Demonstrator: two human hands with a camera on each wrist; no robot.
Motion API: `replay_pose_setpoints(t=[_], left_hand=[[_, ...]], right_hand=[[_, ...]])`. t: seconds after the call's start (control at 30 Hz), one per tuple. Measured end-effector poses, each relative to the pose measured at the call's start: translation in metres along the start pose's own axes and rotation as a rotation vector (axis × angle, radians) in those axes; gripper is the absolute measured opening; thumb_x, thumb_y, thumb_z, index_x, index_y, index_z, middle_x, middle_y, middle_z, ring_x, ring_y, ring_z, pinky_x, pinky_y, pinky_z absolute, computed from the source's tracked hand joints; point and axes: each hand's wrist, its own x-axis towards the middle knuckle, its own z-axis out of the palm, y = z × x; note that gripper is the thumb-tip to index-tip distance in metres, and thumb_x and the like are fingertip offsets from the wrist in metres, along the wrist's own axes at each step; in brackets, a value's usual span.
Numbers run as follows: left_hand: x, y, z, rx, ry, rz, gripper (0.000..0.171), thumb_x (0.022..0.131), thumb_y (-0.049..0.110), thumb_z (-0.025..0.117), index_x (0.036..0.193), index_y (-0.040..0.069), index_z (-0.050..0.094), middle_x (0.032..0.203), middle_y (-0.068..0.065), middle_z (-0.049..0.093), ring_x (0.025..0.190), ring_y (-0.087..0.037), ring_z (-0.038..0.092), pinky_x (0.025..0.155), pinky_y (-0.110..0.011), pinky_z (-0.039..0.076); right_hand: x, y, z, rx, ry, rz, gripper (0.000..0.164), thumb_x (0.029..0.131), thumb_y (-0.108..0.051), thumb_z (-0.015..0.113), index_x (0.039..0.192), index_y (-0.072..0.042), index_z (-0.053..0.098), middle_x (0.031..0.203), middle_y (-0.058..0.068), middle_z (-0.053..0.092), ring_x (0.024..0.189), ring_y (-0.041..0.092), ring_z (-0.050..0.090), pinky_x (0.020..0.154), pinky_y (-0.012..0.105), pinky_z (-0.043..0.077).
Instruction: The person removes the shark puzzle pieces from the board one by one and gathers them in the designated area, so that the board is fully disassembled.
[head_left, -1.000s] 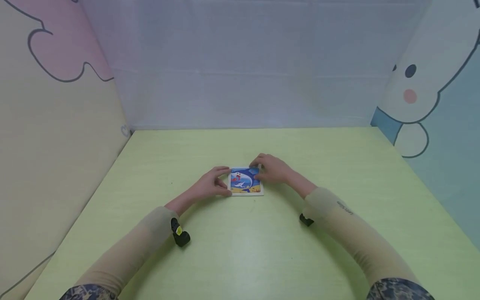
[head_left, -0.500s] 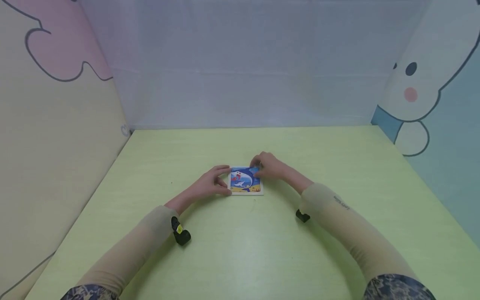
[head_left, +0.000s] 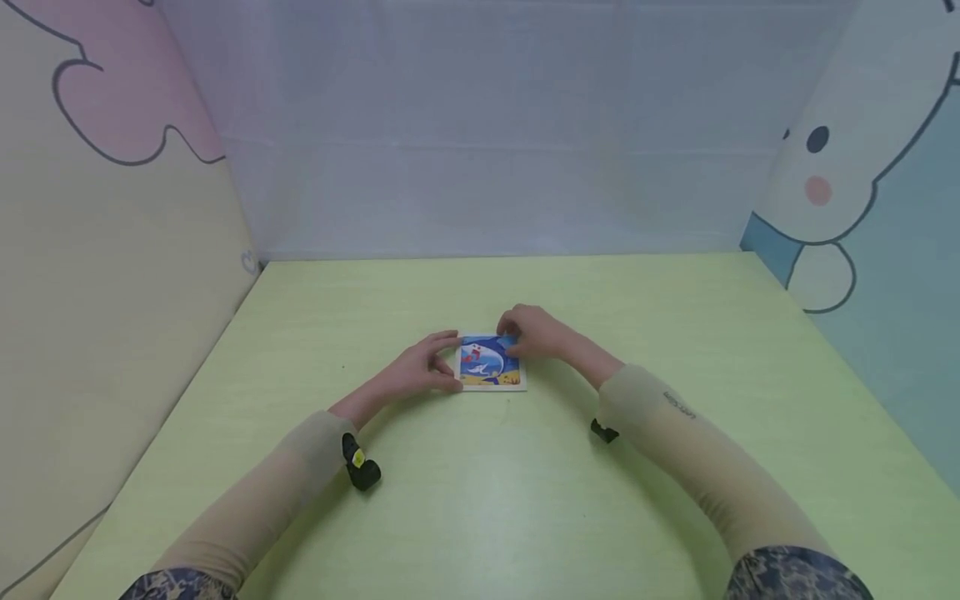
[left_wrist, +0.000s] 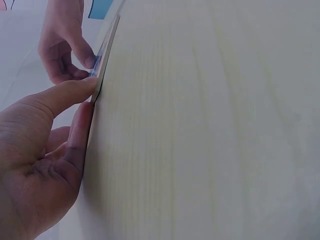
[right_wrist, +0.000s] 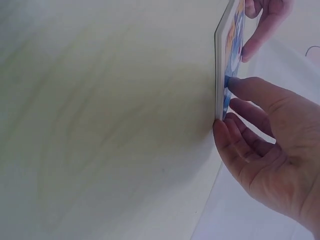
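A small, flat, square picture board (head_left: 483, 367) lies near the middle of the table. It has a white border and a blue sea scene with a large whale and yellow sand at the bottom. My left hand (head_left: 415, 365) holds its left side, thumb at the near corner and fingers at the far corner. At the upper right, my right hand (head_left: 542, 333) has its thumb on the picture and its curled fingers at the far edge. In the right wrist view, the right thumb (right_wrist: 250, 90) touches the face of the board while the fingers meet its edge.
The pale yellow-green table (head_left: 480, 500) spreads around the board. Behind it hangs a white cloth backdrop (head_left: 480, 133). Cartoon-printed panels stand at the left (head_left: 120, 250) and right (head_left: 885, 275). A black wrist camera (head_left: 362, 467) sits under the left sleeve.
My right hand and forearm have shifted slightly to the left at the board's upper right. The left hand and the board have stayed in place.
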Motion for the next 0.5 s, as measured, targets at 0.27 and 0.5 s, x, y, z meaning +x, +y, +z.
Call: replay_pose_setpoints(t=[0.27, 0.5], left_hand=[[0.0018, -0.0008, 0.0018, -0.011, -0.01, 0.009, 0.084, 0.082, 0.019, 0.08, 0.153, 0.011, 0.036, 0.166, -0.004, 0.021, 0.104, -0.016, 0.067, 0.088, -0.027, 0.052], [0.0032, 0.0, 0.0032, -0.023, -0.005, 0.02, 0.085, 0.081, 0.018, 0.081, 0.153, 0.011, 0.037, 0.166, -0.005, 0.021, 0.104, -0.018, 0.067, 0.086, -0.025, 0.053]], right_hand=[[0.0035, 0.0056, -0.0064, 0.023, -0.082, -0.027, 0.036, 0.088, -0.013, 0.072, 0.121, -0.003, 0.062, 0.119, 0.014, 0.065, 0.113, 0.027, 0.061, 0.103, 0.039, 0.049], [0.0038, 0.006, -0.0099, 0.048, -0.145, -0.037, 0.036, 0.091, -0.012, 0.068, 0.123, -0.002, 0.056, 0.118, 0.016, 0.062, 0.113, 0.028, 0.059, 0.102, 0.04, 0.048]])
